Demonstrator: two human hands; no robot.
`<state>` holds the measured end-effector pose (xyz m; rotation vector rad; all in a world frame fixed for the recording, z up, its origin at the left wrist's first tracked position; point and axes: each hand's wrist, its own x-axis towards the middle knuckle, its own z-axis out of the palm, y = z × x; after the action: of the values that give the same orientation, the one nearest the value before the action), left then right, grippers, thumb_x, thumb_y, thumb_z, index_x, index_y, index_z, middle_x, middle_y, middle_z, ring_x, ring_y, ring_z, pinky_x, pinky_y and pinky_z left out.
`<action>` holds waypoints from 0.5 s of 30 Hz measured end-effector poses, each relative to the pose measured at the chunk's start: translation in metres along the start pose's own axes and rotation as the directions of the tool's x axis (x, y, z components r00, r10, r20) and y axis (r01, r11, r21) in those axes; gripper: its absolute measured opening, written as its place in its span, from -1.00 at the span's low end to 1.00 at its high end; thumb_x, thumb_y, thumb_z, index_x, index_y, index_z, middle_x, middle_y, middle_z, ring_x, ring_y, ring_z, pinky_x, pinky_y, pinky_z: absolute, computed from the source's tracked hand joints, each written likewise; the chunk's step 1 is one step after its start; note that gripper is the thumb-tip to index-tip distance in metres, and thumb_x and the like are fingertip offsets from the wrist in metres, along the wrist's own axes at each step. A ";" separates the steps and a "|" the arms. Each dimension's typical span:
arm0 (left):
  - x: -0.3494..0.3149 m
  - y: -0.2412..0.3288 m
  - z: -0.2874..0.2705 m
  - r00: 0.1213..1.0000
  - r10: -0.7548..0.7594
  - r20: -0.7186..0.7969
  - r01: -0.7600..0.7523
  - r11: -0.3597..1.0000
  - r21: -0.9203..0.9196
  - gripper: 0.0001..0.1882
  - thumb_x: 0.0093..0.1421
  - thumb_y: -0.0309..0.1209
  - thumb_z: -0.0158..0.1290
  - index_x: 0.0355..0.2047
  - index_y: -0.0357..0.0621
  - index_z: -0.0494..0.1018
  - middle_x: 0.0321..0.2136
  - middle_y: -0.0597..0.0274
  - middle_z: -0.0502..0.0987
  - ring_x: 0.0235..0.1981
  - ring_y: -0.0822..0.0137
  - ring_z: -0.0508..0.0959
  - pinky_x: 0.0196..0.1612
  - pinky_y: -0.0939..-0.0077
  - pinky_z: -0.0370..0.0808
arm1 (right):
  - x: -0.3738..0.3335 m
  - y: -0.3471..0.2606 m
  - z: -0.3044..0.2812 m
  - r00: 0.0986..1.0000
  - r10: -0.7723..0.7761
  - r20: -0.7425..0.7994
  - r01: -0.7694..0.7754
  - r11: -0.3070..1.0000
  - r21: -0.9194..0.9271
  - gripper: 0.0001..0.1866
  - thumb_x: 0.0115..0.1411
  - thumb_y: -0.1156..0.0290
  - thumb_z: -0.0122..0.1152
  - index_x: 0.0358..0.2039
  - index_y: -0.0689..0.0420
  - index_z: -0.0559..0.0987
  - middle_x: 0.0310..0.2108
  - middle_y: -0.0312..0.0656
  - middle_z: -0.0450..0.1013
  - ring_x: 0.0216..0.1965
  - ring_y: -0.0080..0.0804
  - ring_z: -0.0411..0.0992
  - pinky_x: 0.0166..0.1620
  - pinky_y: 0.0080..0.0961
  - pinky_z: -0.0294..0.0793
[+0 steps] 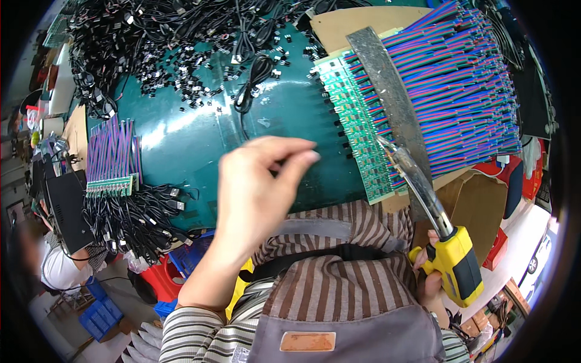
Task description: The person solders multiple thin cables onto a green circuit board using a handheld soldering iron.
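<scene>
From the head camera, the landmark is the long strip of green circuit boards (pixel 356 121) lying on the dark teal table top (pixel 200 139), its long axis running from the far middle toward the near right. Bundles of red, blue and green wires (pixel 466 85) fan out from the strip's right side, and a flat grey metal bar (pixel 390 97) lies across those wires, parallel to the strip.

The right hand (pixel 431 275) is closed around the yellow and black handle of a soldering gun (pixel 457 266), near the strip's near end; the gun's shiny metal barrel points up and away, its tip touching or just over the strip's right edge.

The left hand (pixel 260 193) hovers left of the strip, thumb and forefinger pinched together; whether something small sits between them cannot be told. The strip lies to this hand's right, and the right hand's tool is nearer to it.

Far left of the strip rests a smaller board set with purple wires (pixel 112 160), with black cables (pixel 133 221) heaped below it.
</scene>
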<state>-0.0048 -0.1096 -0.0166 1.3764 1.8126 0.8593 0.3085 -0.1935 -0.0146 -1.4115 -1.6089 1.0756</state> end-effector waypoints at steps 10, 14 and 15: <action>0.043 -0.049 -0.051 0.915 -0.147 -0.375 0.209 0.969 0.131 -0.75 0.09 -0.38 0.31 -0.34 -0.36 0.62 -0.53 0.26 0.61 -0.50 0.61 0.49 -0.38 0.74 0.41 | 0.005 -0.004 0.000 0.998 0.014 0.057 -0.011 0.998 -0.062 -0.57 0.22 -0.01 0.09 -0.45 0.14 0.57 -0.49 -0.24 0.49 -0.37 -0.30 0.47 -0.20 -0.37 0.45; 0.041 -0.042 -0.055 0.935 -0.131 -0.329 0.208 0.956 0.209 -0.79 0.12 -0.44 0.25 -0.33 -0.39 0.61 -0.53 0.26 0.61 -0.50 0.59 0.51 -0.37 0.72 0.43 | 0.004 -0.006 0.004 0.999 0.020 -0.025 -0.022 0.997 -0.075 -0.52 0.21 -0.05 0.10 -0.35 0.19 0.59 -0.47 -0.24 0.50 -0.34 -0.31 0.48 -0.12 -0.36 0.44; 0.039 -0.038 -0.054 0.939 -0.108 -0.327 0.191 0.954 0.232 -0.81 0.15 -0.45 0.21 -0.30 -0.37 0.61 -0.50 0.21 0.63 -0.52 0.57 0.50 -0.40 0.70 0.41 | -0.001 -0.003 0.001 0.997 0.076 -0.021 -0.078 0.994 -0.079 -0.51 0.21 -0.06 0.11 -0.33 0.20 0.59 -0.47 -0.24 0.50 -0.33 -0.31 0.48 -0.11 -0.35 0.44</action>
<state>-0.0768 -0.0848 -0.0246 1.2903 2.3133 0.8132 0.3063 -0.1944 -0.0127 -1.5430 -1.6120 1.0498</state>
